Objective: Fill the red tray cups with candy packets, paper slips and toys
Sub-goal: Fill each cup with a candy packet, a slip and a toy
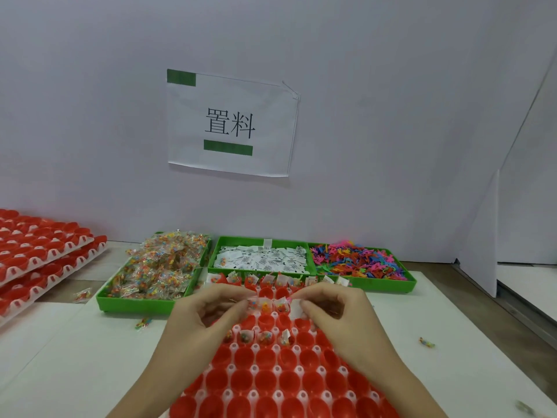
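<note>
Working over the red plastic tray of round cups (271, 384) that lies on the white table surface (75, 357), the person holds both hands above the tray's far rows. The left hand (211, 312) has its fingers curled inward with the fingertips drawn together at a cup in the second far row; whether they pinch a clear candy packet there cannot be told. The right hand (331, 309) pinches a small white paper slip (295, 308) between thumb and fingers, just above the same row. The farthest row of cups already carries packets and slips, and several cups nearer the person carry candy packets. Behind the tray stand three green plastic bins side by side: the left bin (132, 306) is heaped with clear packets of coloured candy (156, 267), the middle bin (262, 240) holds white printed paper slips (262, 259), and the right bin (388, 286) holds small multicoloured plastic toys (358, 259). Stacked red cup trays (39, 251) sit at far left. A white paper sign with black characters (230, 123) hangs on the wall behind.
</note>
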### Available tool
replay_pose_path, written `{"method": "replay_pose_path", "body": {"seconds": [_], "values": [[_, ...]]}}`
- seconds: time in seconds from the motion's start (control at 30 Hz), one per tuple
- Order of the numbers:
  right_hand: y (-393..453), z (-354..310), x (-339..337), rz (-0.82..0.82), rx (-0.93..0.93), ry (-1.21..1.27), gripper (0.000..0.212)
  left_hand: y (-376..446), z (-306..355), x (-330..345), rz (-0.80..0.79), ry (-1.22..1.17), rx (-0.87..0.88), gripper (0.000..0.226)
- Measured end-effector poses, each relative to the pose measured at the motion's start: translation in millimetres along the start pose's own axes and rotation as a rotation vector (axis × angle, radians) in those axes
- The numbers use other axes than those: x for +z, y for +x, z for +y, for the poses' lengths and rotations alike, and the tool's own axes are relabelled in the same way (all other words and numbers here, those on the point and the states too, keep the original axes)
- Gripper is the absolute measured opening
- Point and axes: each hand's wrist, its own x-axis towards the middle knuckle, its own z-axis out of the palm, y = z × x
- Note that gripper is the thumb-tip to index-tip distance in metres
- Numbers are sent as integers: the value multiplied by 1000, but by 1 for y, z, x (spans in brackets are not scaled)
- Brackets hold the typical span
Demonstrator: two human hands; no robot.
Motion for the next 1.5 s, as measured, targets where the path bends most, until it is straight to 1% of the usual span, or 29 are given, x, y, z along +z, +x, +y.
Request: {"method": "replay_pose_path", "body": {"seconds": [0.1,0.2,0.3,0.4,0.57,0.67,0.77,0.83,0.93,1.03,1.1,1.27,1.4,1.5], "values": [[-9,-7,7,-2,-42,-36,22,-6,5,10,-125,-51,-28,17],[-14,-12,10,37,-62,-44,19,-10,5,17,-164,-83,-31,13],[-16,-15,11,-15,-77,-6,12,-11,3,18,-146,-60,-32,10],[-16,-16,11,-61,-47,15,8,-9,2,18,-107,-21,-50,10],[-15,-15,17,-113,33,33,16,-8,3,17,-143,-34,-104,13],[-14,-15,20,-123,86,62,22,-8,3,17,-128,-58,-124,21],[-14,-16,23,-105,143,148,28,-7,2,16,-118,-45,-114,28],[-14,-15,23,-94,169,199,29,-6,1,15,-131,-27,-125,24],[-13,-13,20,-104,173,260,23,-5,0,13,-133,-11,-131,17],[-11,-10,12,-57,146,259,20,-2,0,7,-91,-14,-119,15],[-8,-7,5,-7,140,246,21,0,0,3,-91,-29,-123,14],[-1,7,-16,114,93,132,23,2,-5,-2,-65,-10,-107,10],[9,23,-33,254,59,-38,26,4,-8,-6,-35,41,-83,16],[31,34,-46,297,49,-208,25,4,-8,-7,-38,64,-79,14]]}}
